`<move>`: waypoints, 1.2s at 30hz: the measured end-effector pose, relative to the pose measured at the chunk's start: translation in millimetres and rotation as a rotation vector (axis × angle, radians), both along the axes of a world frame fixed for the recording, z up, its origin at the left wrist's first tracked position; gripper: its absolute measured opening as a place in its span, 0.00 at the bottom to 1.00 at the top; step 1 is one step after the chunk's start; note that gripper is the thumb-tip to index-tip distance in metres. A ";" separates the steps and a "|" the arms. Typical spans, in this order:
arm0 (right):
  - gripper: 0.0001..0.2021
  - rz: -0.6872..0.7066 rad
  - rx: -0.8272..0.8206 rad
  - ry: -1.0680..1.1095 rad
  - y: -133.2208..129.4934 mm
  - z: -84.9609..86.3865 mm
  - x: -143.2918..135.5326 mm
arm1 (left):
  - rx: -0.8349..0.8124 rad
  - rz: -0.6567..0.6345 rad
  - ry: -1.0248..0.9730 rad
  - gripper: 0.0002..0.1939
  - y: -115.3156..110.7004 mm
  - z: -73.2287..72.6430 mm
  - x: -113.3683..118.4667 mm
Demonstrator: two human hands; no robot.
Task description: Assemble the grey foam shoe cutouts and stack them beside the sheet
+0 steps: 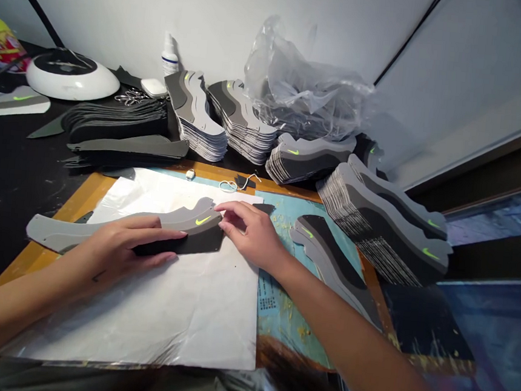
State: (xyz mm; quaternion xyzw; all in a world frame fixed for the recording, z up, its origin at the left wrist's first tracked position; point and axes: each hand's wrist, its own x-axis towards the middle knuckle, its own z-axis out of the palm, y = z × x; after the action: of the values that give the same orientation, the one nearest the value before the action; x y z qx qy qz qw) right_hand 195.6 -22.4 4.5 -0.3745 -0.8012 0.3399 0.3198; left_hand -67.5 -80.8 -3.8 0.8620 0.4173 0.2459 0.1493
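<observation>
A grey and black shoe upper piece [195, 236] with a neon yellow-green swoosh lies across a white sheet [186, 311]. My left hand [124, 241] rests on its middle, fingers stretched out along it and pressing it flat. At the piece's right end, my right hand [252, 234] has thumb and index finger pinched at the edge, near the swoosh. The piece's middle is partly covered by my left hand. To the right of my right hand, another shoe upper piece [328, 256] lies on the blue mat [275, 337].
Stacks of upper pieces [385, 225] stand at the right, with more stacks [198, 117] at the back. Dark pieces [120, 125] are piled back left. Behind are a clear plastic bag [306, 90], a spray bottle [169, 57] and a white lamp base [72, 78]. White string [228, 185] lies beyond the sheet.
</observation>
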 end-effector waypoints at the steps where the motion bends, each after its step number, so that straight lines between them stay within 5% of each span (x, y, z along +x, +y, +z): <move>1: 0.11 -0.015 -0.031 0.026 1.0 -0.2 0.2 | 0.009 0.004 -0.010 0.14 0.4 1.2 1.4; 18: 0.10 -0.023 0.003 -0.022 0.4 -6.2 -2.8 | -0.030 0.026 -0.010 0.16 -1.2 -1.9 -1.1; 29: 0.17 -0.127 0.185 0.013 3.4 -8.2 -0.1 | -0.034 0.027 0.009 0.16 -1.6 3.3 0.3; 32: 0.13 -0.055 0.277 0.031 0.7 -4.0 -0.5 | -0.045 0.041 0.022 0.15 -2.4 6.6 2.9; 36: 0.14 0.277 0.333 -0.127 -6.9 2.7 1.0 | -0.041 0.046 0.010 0.15 -2.7 3.7 3.1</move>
State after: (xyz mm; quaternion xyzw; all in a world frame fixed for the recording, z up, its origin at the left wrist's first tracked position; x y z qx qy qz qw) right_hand 196.7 -29.3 7.1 -0.2239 -0.9085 0.2194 0.2763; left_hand -64.4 -83.5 0.0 0.8502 0.4428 0.2362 0.1590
